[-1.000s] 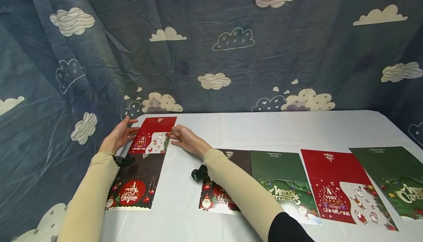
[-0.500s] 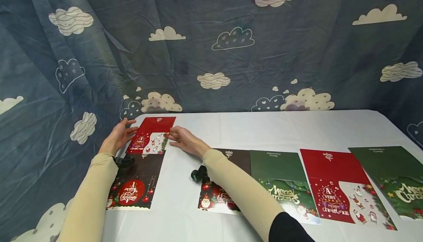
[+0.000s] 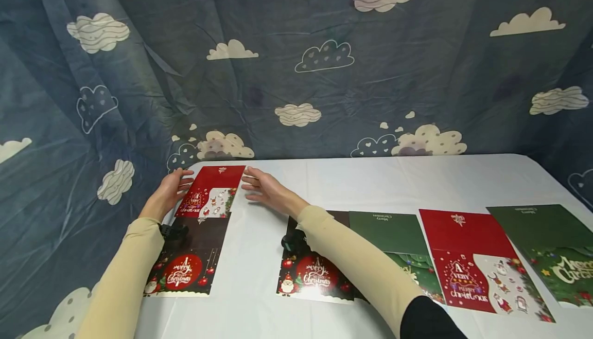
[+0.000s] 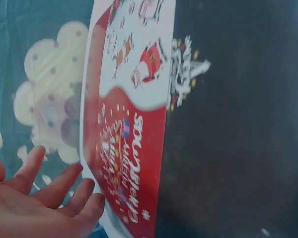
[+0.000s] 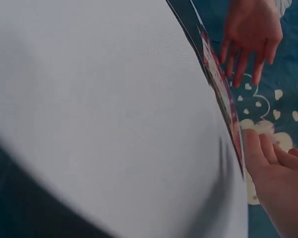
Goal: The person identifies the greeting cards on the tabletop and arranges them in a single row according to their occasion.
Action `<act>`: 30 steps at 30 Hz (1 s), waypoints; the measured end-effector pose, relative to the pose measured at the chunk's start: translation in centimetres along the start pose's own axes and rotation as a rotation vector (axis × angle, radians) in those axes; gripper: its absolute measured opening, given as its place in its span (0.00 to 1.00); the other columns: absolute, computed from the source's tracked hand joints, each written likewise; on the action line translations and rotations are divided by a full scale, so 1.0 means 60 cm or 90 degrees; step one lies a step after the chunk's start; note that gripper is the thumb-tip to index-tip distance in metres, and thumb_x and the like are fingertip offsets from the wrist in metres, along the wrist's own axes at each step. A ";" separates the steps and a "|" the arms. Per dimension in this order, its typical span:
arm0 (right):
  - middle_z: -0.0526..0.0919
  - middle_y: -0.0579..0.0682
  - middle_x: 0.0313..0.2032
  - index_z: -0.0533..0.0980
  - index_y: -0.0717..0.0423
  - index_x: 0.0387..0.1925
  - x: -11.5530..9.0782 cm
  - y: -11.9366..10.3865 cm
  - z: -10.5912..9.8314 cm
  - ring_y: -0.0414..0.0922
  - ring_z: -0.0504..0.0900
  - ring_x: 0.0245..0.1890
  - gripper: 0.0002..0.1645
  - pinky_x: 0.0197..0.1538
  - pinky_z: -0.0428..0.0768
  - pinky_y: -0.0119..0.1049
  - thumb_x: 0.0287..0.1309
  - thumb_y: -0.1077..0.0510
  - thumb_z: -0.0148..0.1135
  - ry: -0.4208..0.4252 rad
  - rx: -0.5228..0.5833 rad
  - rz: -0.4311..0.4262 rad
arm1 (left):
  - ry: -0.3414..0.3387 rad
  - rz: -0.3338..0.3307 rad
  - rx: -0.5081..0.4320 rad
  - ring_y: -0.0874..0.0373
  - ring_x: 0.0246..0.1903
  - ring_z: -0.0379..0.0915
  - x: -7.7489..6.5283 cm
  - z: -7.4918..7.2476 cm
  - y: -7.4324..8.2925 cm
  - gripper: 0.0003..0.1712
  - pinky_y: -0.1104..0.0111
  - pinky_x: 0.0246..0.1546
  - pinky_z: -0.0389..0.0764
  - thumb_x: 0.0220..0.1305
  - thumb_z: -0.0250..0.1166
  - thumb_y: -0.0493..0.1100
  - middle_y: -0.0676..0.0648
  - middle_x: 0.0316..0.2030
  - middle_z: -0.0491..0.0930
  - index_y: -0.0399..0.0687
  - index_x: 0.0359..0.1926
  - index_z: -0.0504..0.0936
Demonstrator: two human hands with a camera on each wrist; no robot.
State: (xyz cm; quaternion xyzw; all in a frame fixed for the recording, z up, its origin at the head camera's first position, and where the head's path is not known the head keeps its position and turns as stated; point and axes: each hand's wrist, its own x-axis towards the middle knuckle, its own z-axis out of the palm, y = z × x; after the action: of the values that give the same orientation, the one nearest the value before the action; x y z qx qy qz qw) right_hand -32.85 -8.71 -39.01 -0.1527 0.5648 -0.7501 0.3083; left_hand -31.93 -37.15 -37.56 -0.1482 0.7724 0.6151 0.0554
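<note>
A red Christmas card (image 3: pixel 214 190) lies unfolded at the table's far left, its near edge meeting a dark Christmas card (image 3: pixel 204 235). My left hand (image 3: pixel 168 190) is at the red card's left edge, fingers extended; in the left wrist view, that hand (image 4: pixel 49 203) has spread fingers and grips nothing. On the card's other side, my right hand (image 3: pixel 271 191) holds its fingers out straight, close to the right edge. The right wrist view has the right hand (image 5: pixel 280 173) beside the red card (image 5: pixel 221 89). Whether fingertips touch the card is hard to tell.
To the right lie another dark card (image 3: pixel 312 274), partly under the right forearm, a green card (image 3: pixel 386 231), a red card (image 3: pixel 463 231) and a second green card (image 3: pixel 539 228). A white table (image 3: pixel 370 182) meets a cloud-patterned cloth (image 3: pixel 259 92) behind.
My right hand has shifted slightly right and away from me, its fingers straightening off the red card's right edge. The left hand and the cards stay nearly where they were.
</note>
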 end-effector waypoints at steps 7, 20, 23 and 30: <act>0.58 0.60 0.73 0.53 0.60 0.75 -0.028 -0.025 -0.015 0.57 0.61 0.70 0.35 0.68 0.64 0.52 0.77 0.45 0.39 -0.015 -0.010 -0.012 | 0.003 0.032 0.082 0.34 0.71 0.41 -0.013 0.013 0.022 0.36 0.42 0.67 0.47 0.79 0.26 0.55 0.30 0.73 0.49 0.34 0.74 0.52; 0.67 0.57 0.69 0.58 0.57 0.73 -0.101 -0.050 -0.067 0.55 0.69 0.66 0.32 0.63 0.71 0.49 0.77 0.45 0.38 -0.020 -0.093 -0.021 | -0.080 0.073 0.068 0.34 0.69 0.48 -0.063 0.059 0.047 0.36 0.45 0.67 0.54 0.79 0.31 0.55 0.28 0.70 0.53 0.30 0.71 0.56; 0.66 0.59 0.69 0.58 0.58 0.73 -0.118 -0.053 -0.078 0.56 0.69 0.66 0.32 0.63 0.71 0.51 0.78 0.45 0.38 -0.029 -0.114 -0.024 | -0.118 0.080 0.054 0.35 0.69 0.48 -0.076 0.073 0.049 0.34 0.46 0.68 0.54 0.80 0.32 0.53 0.29 0.70 0.52 0.29 0.70 0.57; 0.67 0.60 0.68 0.57 0.57 0.74 -0.156 -0.077 -0.108 0.56 0.69 0.65 0.33 0.63 0.71 0.52 0.77 0.45 0.39 -0.051 -0.119 -0.041 | -0.185 0.099 0.045 0.34 0.69 0.49 -0.100 0.102 0.058 0.33 0.45 0.68 0.54 0.80 0.35 0.54 0.29 0.69 0.55 0.30 0.69 0.59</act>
State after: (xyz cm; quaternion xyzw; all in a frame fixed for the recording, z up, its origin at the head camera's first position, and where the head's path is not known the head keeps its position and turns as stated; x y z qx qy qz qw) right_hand -30.80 2.89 -35.58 -0.2286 0.6142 -0.6972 0.2906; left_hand -27.89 -29.57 -34.15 0.0047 0.7868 0.6046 0.1239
